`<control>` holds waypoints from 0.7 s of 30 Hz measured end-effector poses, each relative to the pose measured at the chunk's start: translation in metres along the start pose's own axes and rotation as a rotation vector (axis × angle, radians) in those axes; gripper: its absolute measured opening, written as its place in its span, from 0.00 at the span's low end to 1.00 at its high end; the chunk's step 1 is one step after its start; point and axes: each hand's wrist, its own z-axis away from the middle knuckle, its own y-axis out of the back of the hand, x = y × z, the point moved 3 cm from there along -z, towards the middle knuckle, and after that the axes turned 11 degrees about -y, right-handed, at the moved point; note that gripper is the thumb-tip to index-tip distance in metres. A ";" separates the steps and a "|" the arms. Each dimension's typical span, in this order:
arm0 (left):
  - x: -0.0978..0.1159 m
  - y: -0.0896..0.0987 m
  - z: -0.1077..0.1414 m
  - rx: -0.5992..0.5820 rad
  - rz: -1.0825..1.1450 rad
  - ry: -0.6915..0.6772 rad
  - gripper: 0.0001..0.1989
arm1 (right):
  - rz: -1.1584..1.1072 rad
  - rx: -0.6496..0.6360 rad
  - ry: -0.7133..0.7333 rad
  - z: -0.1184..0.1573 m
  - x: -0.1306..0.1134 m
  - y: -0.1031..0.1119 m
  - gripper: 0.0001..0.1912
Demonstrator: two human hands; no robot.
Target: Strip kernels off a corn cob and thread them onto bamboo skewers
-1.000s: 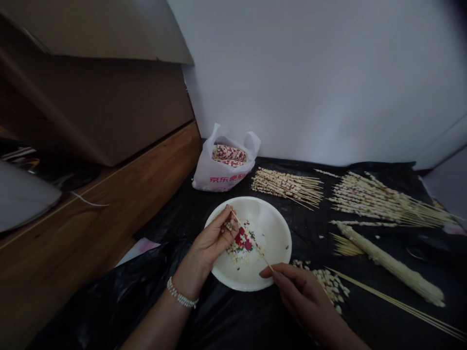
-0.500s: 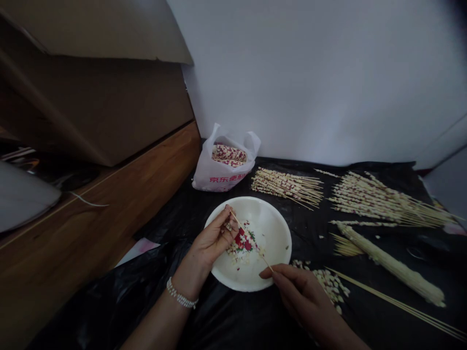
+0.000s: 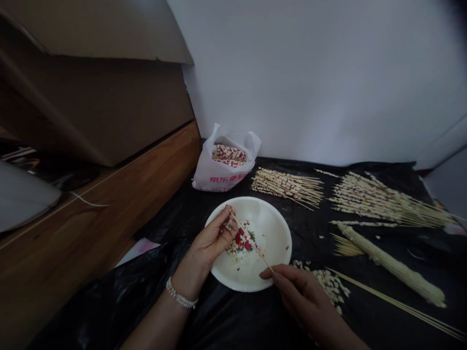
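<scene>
Over a white bowl (image 3: 272, 228), a thin wooden skewer (image 3: 238, 222) slants between my two hands. My left hand (image 3: 214, 239) has thumb and forefinger pinched at the skewer's upper tip, and corn kernels (image 3: 229, 226) lie in its curled fingers. Whether a kernel sits right at the tip is too small to tell. At the bowl's near right rim, my right hand (image 3: 301, 289) grips the skewer's lower end between thumb and forefinger. A few kernels appear threaded partway along the stick. Loose kernels lie in the bowl over its red and green pattern.
Behind the bowl stands a white plastic bag (image 3: 222, 177) holding speckled corn cobs (image 3: 229, 153). Bundles of kernel-threaded skewers (image 3: 284, 184) lie to the right. Near them are a stripped cob (image 3: 394, 265), bare skewers (image 3: 397, 304) and a kernel pile (image 3: 332, 287). A cardboard box (image 3: 109, 107) is at left.
Almost nothing differs. Both hands keep their places on the skewer, with only a slight shift in the fingers and the kernels along the stick.
</scene>
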 end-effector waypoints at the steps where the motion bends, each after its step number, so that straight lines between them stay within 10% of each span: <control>1: 0.000 0.000 0.000 -0.010 -0.005 0.002 0.06 | 0.000 -0.006 0.001 0.000 -0.001 0.000 0.20; 21: 0.000 0.001 0.003 -0.035 -0.139 -0.053 0.10 | 0.025 -0.003 0.018 -0.001 0.002 0.001 0.22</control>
